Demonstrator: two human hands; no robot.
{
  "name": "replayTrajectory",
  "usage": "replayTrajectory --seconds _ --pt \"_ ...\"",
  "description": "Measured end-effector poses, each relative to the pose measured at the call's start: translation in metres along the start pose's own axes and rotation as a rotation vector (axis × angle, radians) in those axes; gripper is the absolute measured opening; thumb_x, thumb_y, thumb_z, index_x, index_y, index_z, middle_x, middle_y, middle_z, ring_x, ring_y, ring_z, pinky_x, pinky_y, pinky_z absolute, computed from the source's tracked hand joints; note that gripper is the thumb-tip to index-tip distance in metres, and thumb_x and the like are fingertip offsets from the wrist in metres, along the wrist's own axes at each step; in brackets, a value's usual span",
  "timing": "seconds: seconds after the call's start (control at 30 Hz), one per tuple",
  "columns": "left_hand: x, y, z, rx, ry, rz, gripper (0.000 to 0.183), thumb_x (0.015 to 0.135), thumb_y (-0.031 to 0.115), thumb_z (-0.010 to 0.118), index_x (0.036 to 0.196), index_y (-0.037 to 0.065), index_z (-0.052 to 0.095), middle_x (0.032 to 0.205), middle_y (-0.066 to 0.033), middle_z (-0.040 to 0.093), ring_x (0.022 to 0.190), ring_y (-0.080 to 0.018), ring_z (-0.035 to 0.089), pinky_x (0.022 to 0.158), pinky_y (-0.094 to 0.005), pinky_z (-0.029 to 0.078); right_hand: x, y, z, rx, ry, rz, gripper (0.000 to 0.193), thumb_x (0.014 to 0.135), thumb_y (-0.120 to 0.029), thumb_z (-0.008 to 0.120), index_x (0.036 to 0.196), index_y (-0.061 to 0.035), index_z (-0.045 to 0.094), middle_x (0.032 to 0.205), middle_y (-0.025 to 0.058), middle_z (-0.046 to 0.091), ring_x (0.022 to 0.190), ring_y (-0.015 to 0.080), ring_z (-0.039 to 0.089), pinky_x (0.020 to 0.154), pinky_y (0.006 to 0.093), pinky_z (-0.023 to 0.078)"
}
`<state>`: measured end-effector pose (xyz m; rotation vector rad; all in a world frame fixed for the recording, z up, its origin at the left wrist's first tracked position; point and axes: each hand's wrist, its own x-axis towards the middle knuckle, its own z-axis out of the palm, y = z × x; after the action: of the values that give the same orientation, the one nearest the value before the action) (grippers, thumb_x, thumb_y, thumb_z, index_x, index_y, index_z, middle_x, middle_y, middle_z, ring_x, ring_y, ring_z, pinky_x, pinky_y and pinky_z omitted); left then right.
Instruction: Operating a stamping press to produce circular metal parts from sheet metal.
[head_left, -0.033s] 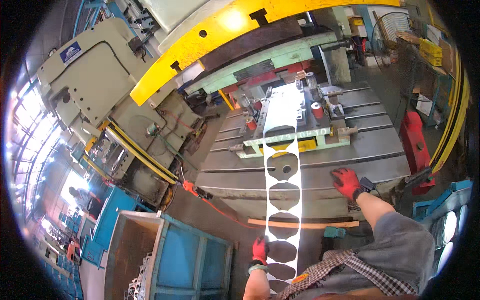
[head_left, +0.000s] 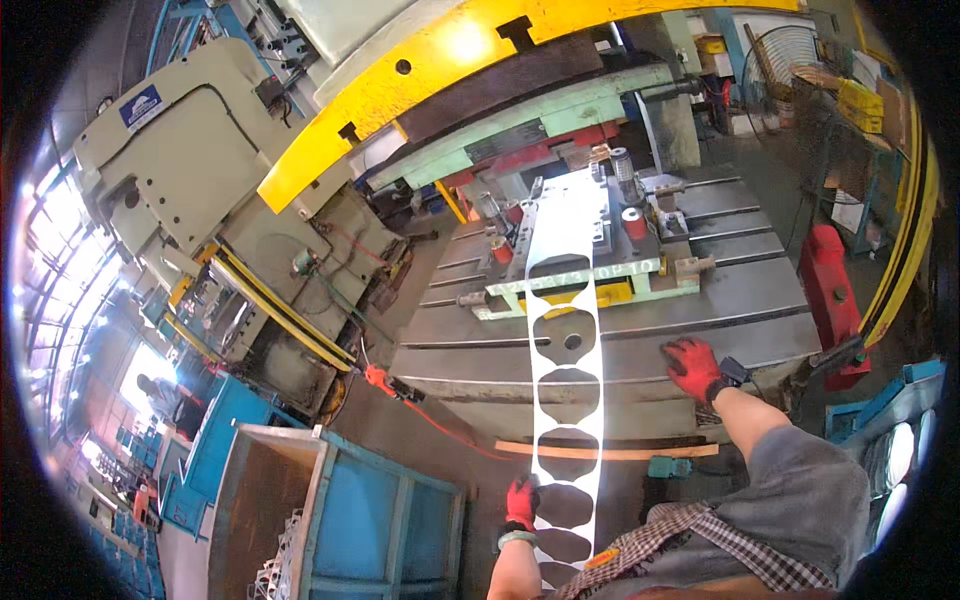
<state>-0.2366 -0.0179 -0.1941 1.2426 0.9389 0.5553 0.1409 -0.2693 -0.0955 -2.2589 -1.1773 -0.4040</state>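
A long white metal strip with a row of large rounded cut-outs runs from the die toward my body. Its far part is solid and lies in the die; the near part hangs past the front of the press bed. My left hand, in a red glove, is closed on the strip's left edge near the bottom of the view. Its fingertips are partly hidden. My right hand, also red-gloved, lies on the front right part of the bed with its fingers stretched out, apart from the strip.
Above the die hangs the press's yellow-edged upper part. A blue bin holding white scrap stands at lower left. A wooden slat lies across below the bed. To the right are a red stand and yellow guard posts.
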Motion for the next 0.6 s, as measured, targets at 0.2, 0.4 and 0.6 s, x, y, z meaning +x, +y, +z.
replayTrajectory --seconds 0.2,0.4,0.6 --pt "-0.013 0.035 0.03 0.085 0.119 0.187 0.026 0.083 0.018 0.059 0.104 0.003 0.056 0.078 -0.0026 0.056 0.061 -0.011 0.05 0.053 -0.0272 0.041 -0.002 0.009 0.005 -0.043 -0.002 0.02 0.048 0.072 -0.031 0.063 0.117 -0.0166 0.054 0.113 0.0113 0.054 0.109 0.0334 0.045 0.093 0.045 0.035" --pt "-0.018 0.095 0.033 -0.018 0.123 0.213 0.022 0.083 0.015 0.056 0.102 0.004 0.06 0.078 -0.0011 0.058 0.063 -0.0103 0.052 0.055 -0.0249 0.042 0.004 -0.004 0.001 -0.045 -0.02 0.002 0.048 0.071 -0.031 0.063 0.116 -0.017 0.055 0.115 0.01 0.053 0.109 0.0341 0.045 0.093 0.0448 0.036" --pt "-0.025 0.126 0.033 0.077 0.034 -0.016 0.025 0.083 0.015 0.055 0.105 0.003 0.059 0.081 -0.0013 0.059 0.068 -0.0114 0.053 0.06 -0.0259 0.043 0.003 -0.003 -0.001 -0.017 -0.049 0.007 0.048 0.071 -0.031 0.064 0.116 -0.0175 0.054 0.115 0.0104 0.053 0.109 0.0344 0.045 0.092 0.0462 0.036"
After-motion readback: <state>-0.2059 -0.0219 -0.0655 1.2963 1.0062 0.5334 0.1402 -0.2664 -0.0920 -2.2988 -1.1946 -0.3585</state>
